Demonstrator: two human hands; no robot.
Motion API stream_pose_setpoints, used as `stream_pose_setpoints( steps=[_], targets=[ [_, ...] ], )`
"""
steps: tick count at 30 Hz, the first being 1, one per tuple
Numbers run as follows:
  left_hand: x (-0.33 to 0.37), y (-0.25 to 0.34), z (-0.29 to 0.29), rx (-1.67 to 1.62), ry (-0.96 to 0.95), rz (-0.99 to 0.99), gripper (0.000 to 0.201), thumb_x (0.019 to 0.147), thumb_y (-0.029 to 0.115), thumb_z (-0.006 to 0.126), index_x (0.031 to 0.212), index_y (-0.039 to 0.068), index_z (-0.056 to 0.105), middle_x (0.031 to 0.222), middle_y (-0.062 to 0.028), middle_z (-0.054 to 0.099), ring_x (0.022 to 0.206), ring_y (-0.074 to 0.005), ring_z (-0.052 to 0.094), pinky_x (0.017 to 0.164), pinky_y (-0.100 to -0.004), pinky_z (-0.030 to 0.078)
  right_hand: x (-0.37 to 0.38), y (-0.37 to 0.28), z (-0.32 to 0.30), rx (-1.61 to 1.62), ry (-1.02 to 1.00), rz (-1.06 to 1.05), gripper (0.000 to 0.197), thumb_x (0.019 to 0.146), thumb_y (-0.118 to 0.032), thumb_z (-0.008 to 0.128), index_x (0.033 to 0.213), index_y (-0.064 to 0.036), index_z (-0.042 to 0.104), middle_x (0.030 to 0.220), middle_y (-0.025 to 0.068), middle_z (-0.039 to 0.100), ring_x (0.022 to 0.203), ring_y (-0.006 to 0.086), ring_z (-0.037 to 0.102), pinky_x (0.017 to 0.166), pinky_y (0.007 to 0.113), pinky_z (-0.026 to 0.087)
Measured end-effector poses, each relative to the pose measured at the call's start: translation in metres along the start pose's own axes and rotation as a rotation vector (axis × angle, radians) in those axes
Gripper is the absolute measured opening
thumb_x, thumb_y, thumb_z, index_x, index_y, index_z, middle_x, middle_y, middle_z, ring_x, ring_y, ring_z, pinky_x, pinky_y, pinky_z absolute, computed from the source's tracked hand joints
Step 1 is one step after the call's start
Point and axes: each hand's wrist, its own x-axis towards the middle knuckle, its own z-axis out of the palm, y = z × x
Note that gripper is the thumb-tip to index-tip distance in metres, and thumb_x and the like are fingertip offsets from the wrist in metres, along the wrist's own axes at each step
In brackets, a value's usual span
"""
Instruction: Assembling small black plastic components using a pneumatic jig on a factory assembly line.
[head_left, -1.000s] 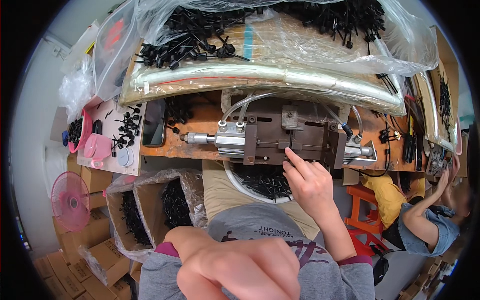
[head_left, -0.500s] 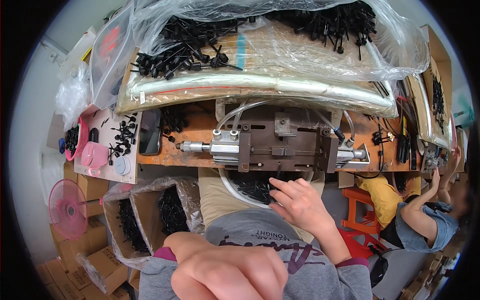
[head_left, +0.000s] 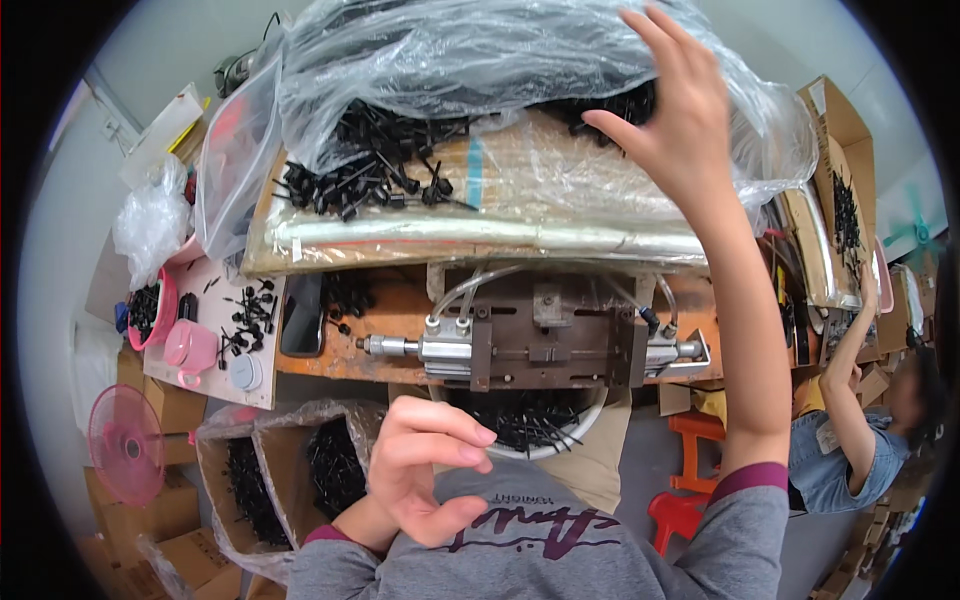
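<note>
My right hand [head_left: 680, 115] reaches far forward with its fingers spread and nothing in them. It is at the right-hand pile of thin black plastic parts [head_left: 615, 108], which lies partly under clear plastic sheeting [head_left: 450, 65]. Another heap of these black parts [head_left: 375, 170] sits farther left on the raised cardboard surface [head_left: 560, 160]. My left hand [head_left: 425, 465] hovers before my body, fingers curved, thumb apart, holding nothing visible. Just beyond it, a white-rimmed tub [head_left: 572, 440] of black parts rests below the metal clamping fixture [head_left: 545, 355].
The fixture has a cylinder [head_left: 447, 350] at its left and clear air hoses. A phone [head_left: 303, 325] lies left of it. Lined boxes [head_left: 262, 440] of black parts stand at lower left, near a pink fan [head_left: 127, 445]. At right, a co-worker [head_left: 845, 440] sits near red stools [head_left: 690, 455].
My right hand has moved from above the tub forward to the far right pile. My left hand has shifted away from the camera and its fingers have opened. The view has tilted upward.
</note>
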Motion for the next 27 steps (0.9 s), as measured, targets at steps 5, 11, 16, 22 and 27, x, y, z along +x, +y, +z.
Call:
stream_pose_setpoints(
  steps=[5, 11, 16, 22, 27],
  targets=[
    [-0.004, -0.013, -0.011, 0.325, -0.072, 0.058, 0.052, 0.072, 0.005, 0.079, 0.118, 0.000, 0.054, 0.113, -0.0199, 0.059, 0.072, -0.0175, 0.063, 0.062, -0.0253, 0.054, 0.064, 0.033, 0.062, -0.199, -0.535, 0.077, 0.085, 0.066, -0.020, 0.081, 0.139, -0.0069, 0.040, 0.138, 0.0179, 0.047, 0.130, 0.0335, 0.042, 0.106, 0.052, 0.033],
    [-0.029, -0.024, -0.040, 0.240, -0.083, -0.147, 0.072, 0.078, 0.012, 0.074, 0.136, 0.003, 0.032, 0.118, -0.0247, 0.051, 0.071, -0.0214, 0.062, 0.073, -0.0316, 0.049, 0.117, 0.116, 0.127, -0.298, -0.905, 0.198, 0.058, 0.066, -0.018, 0.078, 0.118, -0.0010, 0.059, 0.116, 0.0207, 0.064, 0.108, 0.0366, 0.061, 0.088, 0.041, 0.051],
    [-0.022, -0.033, -0.055, 0.044, -0.068, -0.108, 0.082, 0.073, 0.015, 0.079, 0.140, 0.003, 0.032, 0.122, -0.0268, 0.052, 0.073, -0.0215, 0.063, 0.073, -0.0314, 0.050, 0.154, 0.157, 0.174, -0.040, -0.816, 0.611, 0.044, 0.072, -0.011, 0.063, 0.113, 0.0041, 0.061, 0.105, 0.0250, 0.067, 0.100, 0.0383, 0.064, 0.086, 0.041, 0.051],
    [-0.047, -0.036, -0.071, 0.138, 0.117, -0.211, 0.084, 0.077, 0.025, 0.073, 0.142, 0.002, 0.024, 0.119, -0.0258, 0.053, 0.071, -0.0228, 0.063, 0.077, -0.0348, 0.047, 0.194, 0.134, 0.186, 0.066, 0.146, 0.265, 0.065, 0.074, -0.018, 0.072, 0.132, -0.0040, 0.046, 0.126, 0.0165, 0.059, 0.125, 0.0311, 0.049, 0.103, 0.051, 0.037],
    [-0.059, -0.045, -0.074, 0.251, 0.213, -0.209, 0.082, 0.082, 0.031, 0.072, 0.142, 0.000, 0.026, 0.116, -0.0245, 0.054, 0.069, -0.0194, 0.061, 0.075, -0.0322, 0.047, 0.127, 0.171, 0.146, -0.616, -0.468, 0.008, 0.057, 0.077, -0.004, 0.057, 0.133, -0.0121, 0.051, 0.120, 0.0139, 0.063, 0.113, 0.0284, 0.059, 0.090, 0.045, 0.047]
  ],
)
